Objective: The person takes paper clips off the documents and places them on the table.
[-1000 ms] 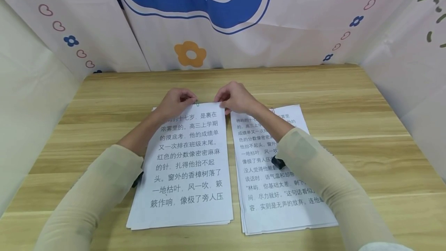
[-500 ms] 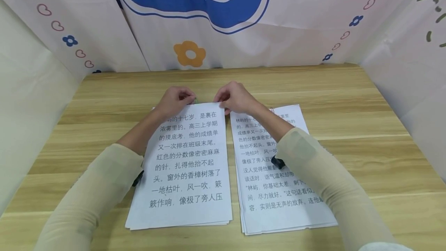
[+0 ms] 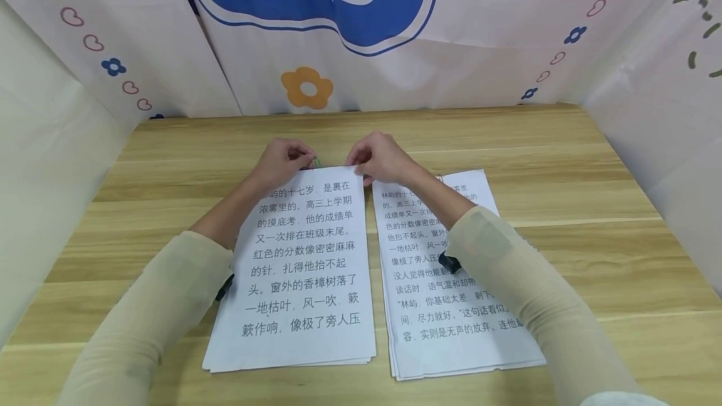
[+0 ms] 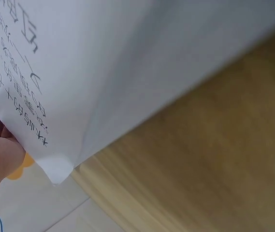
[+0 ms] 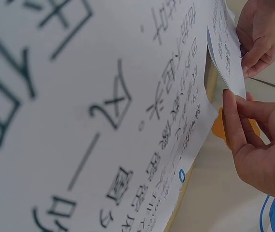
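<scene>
On the left lies a stack of printed sheets (image 3: 307,268), its text facing up. At its top edge my left hand (image 3: 284,161) holds a small green paper clip (image 3: 317,162) with thumb and fingers; how far the clip sits on the paper is too small to tell. My right hand (image 3: 381,156) pinches the top right corner of the same stack, as the right wrist view shows with thumb and fingertips (image 5: 230,104) on the paper. In the left wrist view, my left hand (image 4: 2,157) appears behind the sheets and the clip is hidden.
A second stack of printed sheets (image 3: 451,349) lies to the right, partly under my right forearm. A red clip (image 3: 440,177) sits at its top edge. Both stacks rest on a wooden table (image 3: 592,205), with a printed cloth (image 3: 479,74) behind it.
The green clip and my left hand have shifted slightly up and left, so the clip now stands above the paper's top edge. My right hand has stayed at the corner.
</scene>
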`<state>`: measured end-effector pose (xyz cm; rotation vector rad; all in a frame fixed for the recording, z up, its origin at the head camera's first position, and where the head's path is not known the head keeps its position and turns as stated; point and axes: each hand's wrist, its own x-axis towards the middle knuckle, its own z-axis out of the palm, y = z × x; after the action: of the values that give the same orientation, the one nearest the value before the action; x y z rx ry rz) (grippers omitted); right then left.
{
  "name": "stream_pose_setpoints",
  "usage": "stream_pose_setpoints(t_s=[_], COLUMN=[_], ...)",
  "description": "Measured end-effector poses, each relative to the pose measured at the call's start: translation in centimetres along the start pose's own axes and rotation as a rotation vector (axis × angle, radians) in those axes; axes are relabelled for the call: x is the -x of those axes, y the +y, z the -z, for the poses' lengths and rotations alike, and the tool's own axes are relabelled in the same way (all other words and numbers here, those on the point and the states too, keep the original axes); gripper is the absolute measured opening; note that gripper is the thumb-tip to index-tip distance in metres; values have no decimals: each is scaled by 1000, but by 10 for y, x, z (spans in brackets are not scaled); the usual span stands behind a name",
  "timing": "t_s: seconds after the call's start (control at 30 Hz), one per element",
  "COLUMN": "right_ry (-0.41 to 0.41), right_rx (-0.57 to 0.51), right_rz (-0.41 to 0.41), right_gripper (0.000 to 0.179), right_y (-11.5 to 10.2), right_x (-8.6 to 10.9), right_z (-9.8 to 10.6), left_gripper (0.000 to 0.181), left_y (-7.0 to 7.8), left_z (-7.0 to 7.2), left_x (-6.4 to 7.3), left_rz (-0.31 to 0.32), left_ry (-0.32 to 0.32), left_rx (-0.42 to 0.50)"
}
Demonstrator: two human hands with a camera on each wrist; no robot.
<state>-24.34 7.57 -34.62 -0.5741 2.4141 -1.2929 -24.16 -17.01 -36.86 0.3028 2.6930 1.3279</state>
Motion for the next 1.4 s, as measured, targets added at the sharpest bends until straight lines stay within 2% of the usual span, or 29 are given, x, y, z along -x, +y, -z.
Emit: stream_pose_setpoints(t_s=[0.33,0.77,1.03,1.4], right_ry=[-2,-5,-9,-10], right_rx=[16,29,27,31], right_rz=[8,11,7,6], right_gripper=[16,16,16,17], right_y=[-2,-1,-2,-2], right_x=[0,0,1,0], right_z=[0,0,0,-1], left_gripper=[16,15,14,14], left_y=[0,-1,-2,-4], left_z=[1,-1,-1,-2], left_x=[-2,-10,-10,-13], left_rz=[32,112,96,97], left_ry=[18,29,56,75], left_rx=[14,80,19,3])
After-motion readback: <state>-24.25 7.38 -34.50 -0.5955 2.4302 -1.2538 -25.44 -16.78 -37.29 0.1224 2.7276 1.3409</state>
